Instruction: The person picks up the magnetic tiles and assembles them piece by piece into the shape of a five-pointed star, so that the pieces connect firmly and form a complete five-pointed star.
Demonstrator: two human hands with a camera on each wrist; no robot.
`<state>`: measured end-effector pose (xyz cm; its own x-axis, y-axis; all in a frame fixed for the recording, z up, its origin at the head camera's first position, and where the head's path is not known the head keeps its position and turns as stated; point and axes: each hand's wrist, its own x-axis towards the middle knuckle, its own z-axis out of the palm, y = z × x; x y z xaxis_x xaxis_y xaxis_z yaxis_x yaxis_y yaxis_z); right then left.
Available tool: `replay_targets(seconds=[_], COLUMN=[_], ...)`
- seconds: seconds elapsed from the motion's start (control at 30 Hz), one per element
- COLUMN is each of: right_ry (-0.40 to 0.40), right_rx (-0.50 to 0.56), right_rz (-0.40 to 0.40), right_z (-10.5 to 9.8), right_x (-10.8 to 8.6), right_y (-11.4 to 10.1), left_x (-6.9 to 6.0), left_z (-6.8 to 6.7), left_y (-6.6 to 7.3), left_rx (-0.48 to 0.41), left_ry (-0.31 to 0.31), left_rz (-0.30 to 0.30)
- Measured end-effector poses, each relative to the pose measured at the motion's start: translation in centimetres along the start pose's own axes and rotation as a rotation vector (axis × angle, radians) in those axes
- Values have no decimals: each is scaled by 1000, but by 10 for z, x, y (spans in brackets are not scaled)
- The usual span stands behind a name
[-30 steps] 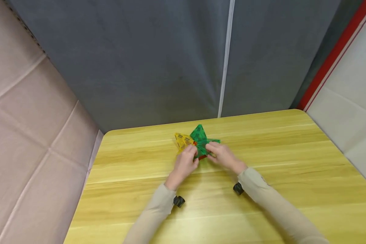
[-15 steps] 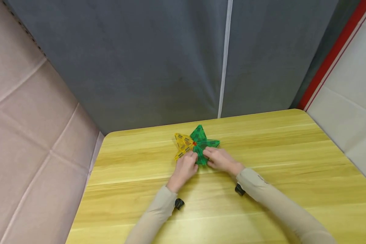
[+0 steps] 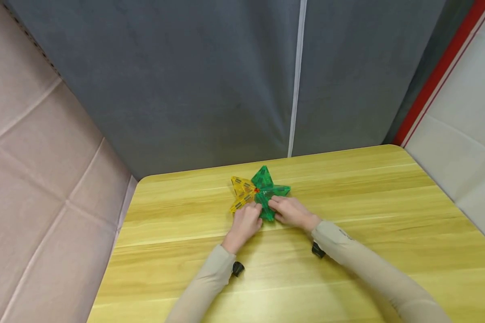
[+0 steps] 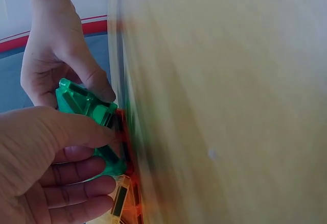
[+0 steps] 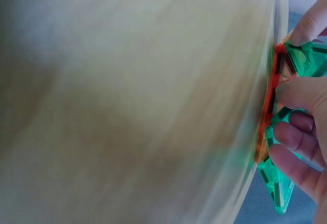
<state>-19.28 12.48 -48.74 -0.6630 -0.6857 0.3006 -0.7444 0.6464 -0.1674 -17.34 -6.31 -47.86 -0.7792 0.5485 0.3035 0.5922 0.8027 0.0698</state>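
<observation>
A star-shaped build of see-through magnetic tiles lies on the table, with yellow points (image 3: 241,185) on its left and green points (image 3: 262,177) at the back and right. A small red spot marks its middle. My left hand (image 3: 245,222) pinches the left side of the front green magnetic tile point (image 3: 268,214). Its right side is between the thumb and fingers of my right hand (image 3: 293,212). In the right wrist view, red-orange tiles (image 5: 270,99) run along the star's base, against the table. My fingers hide part of the front point.
The wooden table (image 3: 368,202) reaches a grey curtain (image 3: 206,89) at the back. A pink padded wall (image 3: 44,179) stands at the left, a white wall (image 3: 465,148) with a red stripe at the right. Black wrist cameras sit below both cuffs.
The front green point has come down over the star's front, where red showed before. Both hands have shifted slightly toward the front edge, uncovering more of the yellow and right green points.
</observation>
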Motion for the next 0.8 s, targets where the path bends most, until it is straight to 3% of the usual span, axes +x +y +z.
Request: replay_targets(seconds=[0.13,0.3,0.47,0.6,0.7,0.8], right_ry=[18,39,28,0,6,33], right_rx=[53,159,198,219,221,262], right_rz=[27,101,128,195,278,328], right_z=[-1,-1,-5,-11,-15,-15], right_x=[-1,-5,-8,-10,-9,-6], right_y=[0,1,-2,-10,-19,-27], left_x=[0,-2,-7,-14,-17,-17], left_z=[-2,-7,-12,-12,-11,-9], left_y=[-2,-13,-33,-44,-47,-48], left_rx=[-63,-231,-312,-432,-512,-567], left_ry=[-13,-14,76,64,40,57], left_rz=[-9,-46,-210,-354,-392,-405])
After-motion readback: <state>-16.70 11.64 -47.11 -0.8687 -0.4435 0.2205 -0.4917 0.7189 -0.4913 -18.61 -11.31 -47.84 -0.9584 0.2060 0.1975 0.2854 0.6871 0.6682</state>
